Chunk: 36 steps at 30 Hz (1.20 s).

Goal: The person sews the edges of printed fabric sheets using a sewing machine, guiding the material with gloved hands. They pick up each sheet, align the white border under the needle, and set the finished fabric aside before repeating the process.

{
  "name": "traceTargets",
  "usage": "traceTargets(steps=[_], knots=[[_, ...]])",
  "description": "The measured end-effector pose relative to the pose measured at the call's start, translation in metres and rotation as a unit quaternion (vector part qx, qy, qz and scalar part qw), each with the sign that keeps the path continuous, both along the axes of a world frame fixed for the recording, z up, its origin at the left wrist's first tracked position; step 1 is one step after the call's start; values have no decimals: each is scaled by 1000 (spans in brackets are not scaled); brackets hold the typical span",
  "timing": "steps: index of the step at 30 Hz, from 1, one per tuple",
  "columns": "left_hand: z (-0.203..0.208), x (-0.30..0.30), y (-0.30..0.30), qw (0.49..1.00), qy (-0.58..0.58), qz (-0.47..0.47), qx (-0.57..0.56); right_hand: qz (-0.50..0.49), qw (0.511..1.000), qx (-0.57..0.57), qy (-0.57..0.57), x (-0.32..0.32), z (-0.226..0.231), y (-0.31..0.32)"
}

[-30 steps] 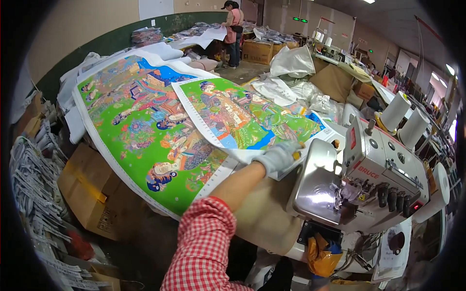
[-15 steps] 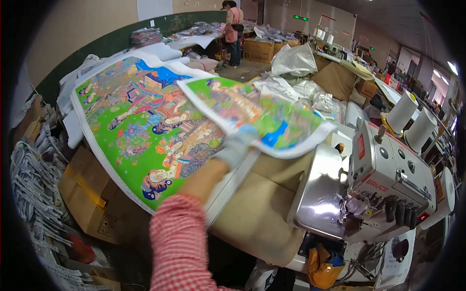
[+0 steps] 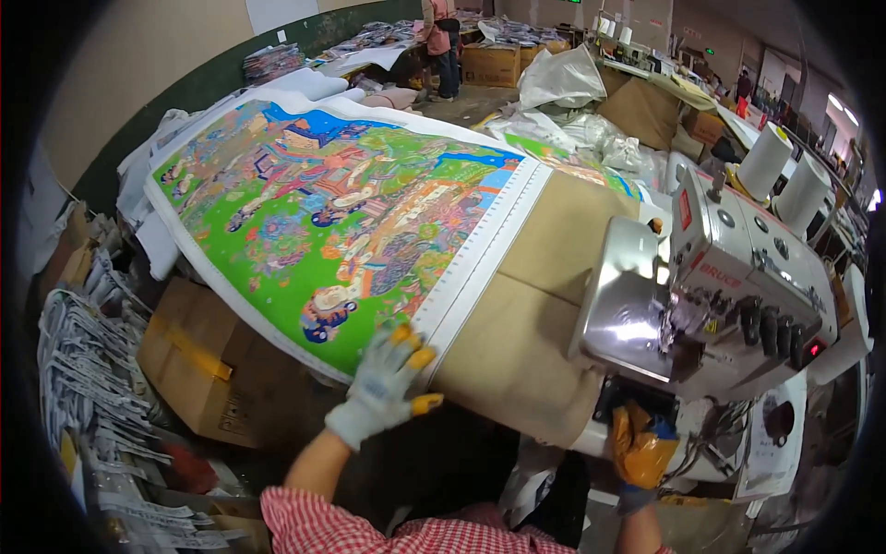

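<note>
A large printed fabric panel (image 3: 277, 231), green with colourful figures and a white border, lies spread on the work table. My left hand (image 3: 386, 379), in a white glove with yellow fingertips, is at its near corner. The fingers are apart and some touch the white edge. At lower right, my right hand (image 3: 639, 480) is under the sewing machine's front. A shiny orange surface covers its fingers; whether this is glove coating or something held, I cannot tell. A second printed panel (image 3: 577, 166) lies beyond the brown padded surface (image 3: 526, 305), partly hidden by the machine.
The sewing machine (image 3: 748, 286) with a shiny metal cover (image 3: 623, 295) stands at right, thread cones (image 3: 766, 162) behind it. A cardboard box (image 3: 217, 360) and bundled white strips (image 3: 92, 388) are at left. A person (image 3: 441, 46) stands at the back near fabric stacks.
My left hand has left the second panel and come back toward me to the large panel's near corner. The second panel now lies farther back. My right forearm has come into view.
</note>
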<state>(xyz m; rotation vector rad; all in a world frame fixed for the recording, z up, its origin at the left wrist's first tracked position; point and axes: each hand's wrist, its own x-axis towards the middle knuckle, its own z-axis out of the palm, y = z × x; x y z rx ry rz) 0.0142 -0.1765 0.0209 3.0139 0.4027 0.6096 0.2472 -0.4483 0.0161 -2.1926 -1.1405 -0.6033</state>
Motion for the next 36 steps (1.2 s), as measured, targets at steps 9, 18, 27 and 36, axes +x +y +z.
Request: traceTargets(steps=[9, 18, 27, 36], knots=[[-54, -9, -3, 947, -38, 230, 221, 1, 999, -22, 36, -13, 11, -1], [-13, -53, 7, 918, 218, 303, 135, -33, 999, 16, 6, -6, -2, -11], [-109, -120, 48, 411, -538, 254, -691, -40, 998, 37, 12, -4, -1, -17], [-99, -105, 82, 421, -596, 4, -684, -44, 999, 24, -14, -18, 1, 1]])
